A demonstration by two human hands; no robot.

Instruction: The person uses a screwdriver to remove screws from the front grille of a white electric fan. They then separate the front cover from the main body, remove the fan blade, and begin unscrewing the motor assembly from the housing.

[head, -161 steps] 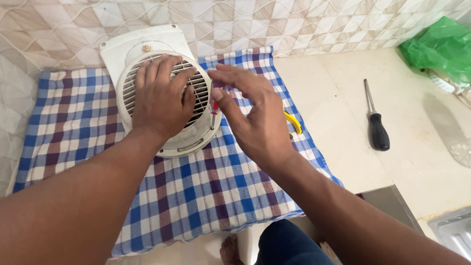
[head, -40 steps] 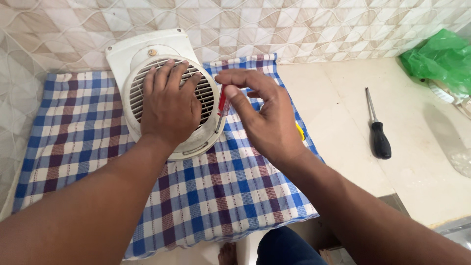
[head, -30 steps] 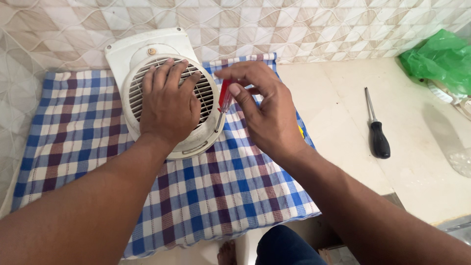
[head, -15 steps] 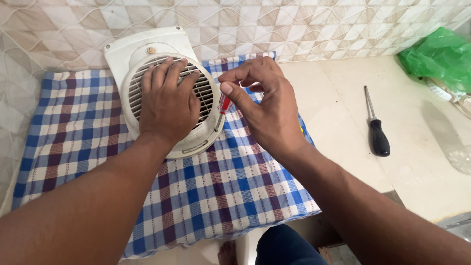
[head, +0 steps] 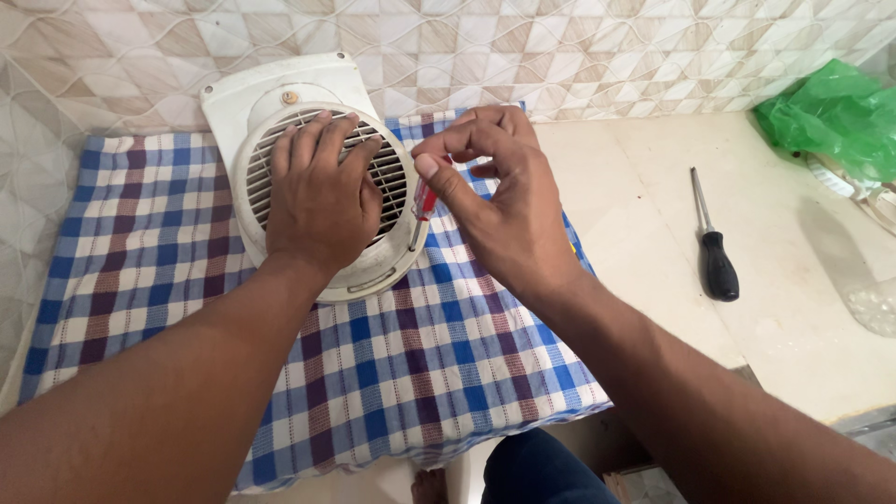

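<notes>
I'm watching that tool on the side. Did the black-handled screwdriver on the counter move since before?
No. The black-handled screwdriver lies at the same spot and angle beside the green plastic bag; only the camera shifted slightly.

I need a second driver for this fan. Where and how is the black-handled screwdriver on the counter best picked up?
Take the black-handled screwdriver by its thick black handle, the end nearer the person, coming from above with fingers across it. It lies flat on the counter, shaft pointing toward the wall, with bare space on both sides.
</notes>
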